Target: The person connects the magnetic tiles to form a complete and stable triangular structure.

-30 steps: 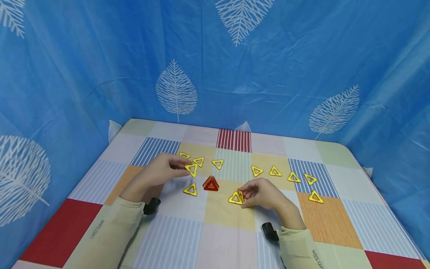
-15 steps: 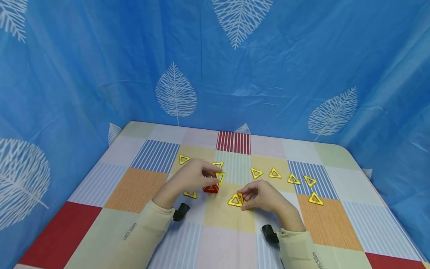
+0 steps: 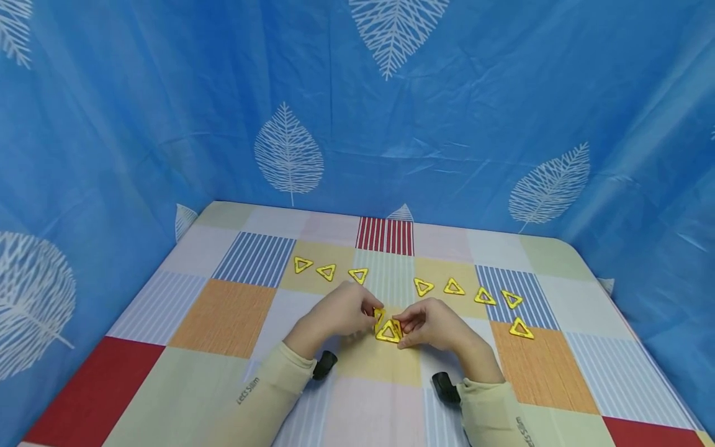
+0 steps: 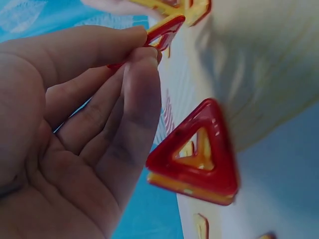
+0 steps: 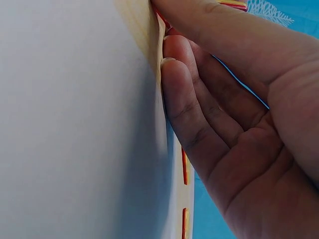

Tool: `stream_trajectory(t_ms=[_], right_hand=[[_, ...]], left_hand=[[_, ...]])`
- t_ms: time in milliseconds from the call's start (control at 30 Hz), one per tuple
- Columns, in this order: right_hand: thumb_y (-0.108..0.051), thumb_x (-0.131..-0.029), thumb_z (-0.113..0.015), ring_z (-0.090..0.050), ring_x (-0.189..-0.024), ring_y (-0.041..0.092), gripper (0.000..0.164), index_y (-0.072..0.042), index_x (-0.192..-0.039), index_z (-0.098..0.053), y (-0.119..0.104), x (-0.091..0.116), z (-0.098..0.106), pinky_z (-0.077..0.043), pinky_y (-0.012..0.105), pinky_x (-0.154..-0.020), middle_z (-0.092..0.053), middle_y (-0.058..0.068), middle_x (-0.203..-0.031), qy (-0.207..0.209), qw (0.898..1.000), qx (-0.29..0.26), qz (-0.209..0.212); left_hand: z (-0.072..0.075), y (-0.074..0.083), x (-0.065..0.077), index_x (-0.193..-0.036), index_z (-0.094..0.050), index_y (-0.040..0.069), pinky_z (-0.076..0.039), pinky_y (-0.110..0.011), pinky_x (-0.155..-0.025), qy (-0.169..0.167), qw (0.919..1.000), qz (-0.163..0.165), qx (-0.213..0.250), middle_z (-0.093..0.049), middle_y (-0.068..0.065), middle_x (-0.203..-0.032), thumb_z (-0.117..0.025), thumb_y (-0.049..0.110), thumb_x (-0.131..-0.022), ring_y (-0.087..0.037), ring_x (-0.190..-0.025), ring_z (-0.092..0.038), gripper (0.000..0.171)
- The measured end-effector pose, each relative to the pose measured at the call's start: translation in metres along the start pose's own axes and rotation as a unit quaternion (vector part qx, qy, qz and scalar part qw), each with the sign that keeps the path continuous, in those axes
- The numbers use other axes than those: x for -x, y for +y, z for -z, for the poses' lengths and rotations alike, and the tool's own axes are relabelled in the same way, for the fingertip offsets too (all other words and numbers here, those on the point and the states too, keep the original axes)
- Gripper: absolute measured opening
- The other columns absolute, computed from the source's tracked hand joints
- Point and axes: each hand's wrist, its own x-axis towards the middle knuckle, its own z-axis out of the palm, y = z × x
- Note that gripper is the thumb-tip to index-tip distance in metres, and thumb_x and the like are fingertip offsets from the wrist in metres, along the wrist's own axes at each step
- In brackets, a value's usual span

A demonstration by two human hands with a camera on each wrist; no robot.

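My left hand (image 3: 342, 312) pinches a triangular magnetic tile (image 4: 172, 25), yellow on one face and red on the other, between thumb and fingertips. It holds the tile upright, close to the left side of a leaning yellow triangle (image 3: 388, 339). At that triangle's right side, my right hand (image 3: 438, 324) grips another yellow tile by its edge; whether the tiles touch cannot be told. Below my left fingers in the left wrist view is a small red-and-yellow triangular assembly (image 4: 222, 144). My left hand hides it in the head view. The right wrist view barely shows the right hand's tile.
Three loose yellow triangles lie beyond my left hand, one of them a yellow tile (image 3: 296, 265) farthest left. Several more, including a yellow tile (image 3: 455, 292), lie beyond my right hand. A patchwork cloth (image 3: 385, 410) covers the table; a blue curtain (image 3: 447, 124) hangs around it.
My left hand has carried its tile rightward, past the red assembly, up to the tiles at my right hand. The right hand has stayed in place, still holding its tile.
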Motion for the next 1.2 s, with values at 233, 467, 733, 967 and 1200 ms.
stream_trajectory(t_ms=[233, 467, 733, 967, 1200], right_hand=[[-0.004, -0.07, -0.091, -0.065, -0.077, 0.015, 0.039, 0.0, -0.106, -0.077, 0.0, 0.001, 0.001, -0.055, 0.027, -0.069, -0.07, 0.0, -0.084, -0.001, 1.0, 0.002, 0.007], [-0.004, -0.07, -0.091, -0.065, -0.075, 0.016, 0.036, 0.002, -0.103, -0.077, -0.002, 0.001, 0.001, -0.055, 0.027, -0.067, -0.071, 0.001, -0.082, -0.003, 1.0, 0.006, 0.022], [-0.006, -0.071, -0.091, -0.064, -0.07, 0.015, 0.032, 0.001, -0.1, -0.078, -0.002, 0.002, 0.002, -0.053, 0.026, -0.063, -0.072, 0.001, -0.08, -0.006, 0.999, 0.017, 0.03], [-0.006, -0.073, -0.09, -0.065, -0.068, 0.014, 0.029, 0.001, -0.099, -0.079, -0.004, 0.004, 0.003, -0.054, 0.026, -0.062, -0.074, 0.002, -0.082, -0.015, 0.999, 0.017, 0.038], [-0.006, -0.074, -0.089, -0.066, -0.068, 0.014, 0.031, 0.002, -0.102, -0.078, -0.005, 0.003, 0.003, -0.054, 0.026, -0.062, -0.075, 0.003, -0.083, -0.021, 0.999, 0.018, 0.044]], left_hand=[[-0.01, 0.003, -0.004, -0.109, -0.079, 0.006, -0.043, -0.02, -0.05, -0.006, 0.9978, -0.009, -0.065, -0.064, 0.007, -0.073, -0.074, 0.002, -0.086, -0.005, -0.056, -0.052, 0.024], [-0.014, 0.001, -0.005, -0.113, -0.078, 0.008, -0.047, -0.022, -0.058, -0.013, 0.9974, -0.007, -0.071, -0.068, 0.007, -0.08, -0.074, 0.006, -0.089, -0.005, -0.064, -0.056, 0.025], [-0.017, -0.006, -0.006, -0.118, -0.075, 0.01, -0.05, -0.023, -0.069, -0.035, 0.998, 0.004, -0.052, -0.071, 0.008, -0.085, -0.077, 0.012, -0.09, -0.002, -0.074, -0.061, 0.028], [-0.02, -0.005, -0.006, -0.117, -0.075, 0.011, -0.049, -0.023, -0.066, -0.035, 0.9985, 0.0, -0.041, -0.065, 0.012, -0.077, -0.079, 0.014, -0.089, -0.003, -0.069, -0.058, 0.029], [-0.021, -0.005, -0.006, -0.116, -0.075, 0.011, -0.047, -0.023, -0.064, -0.032, 0.9984, -0.003, -0.047, -0.063, 0.012, -0.075, -0.079, 0.017, -0.089, -0.003, -0.067, -0.057, 0.027]])
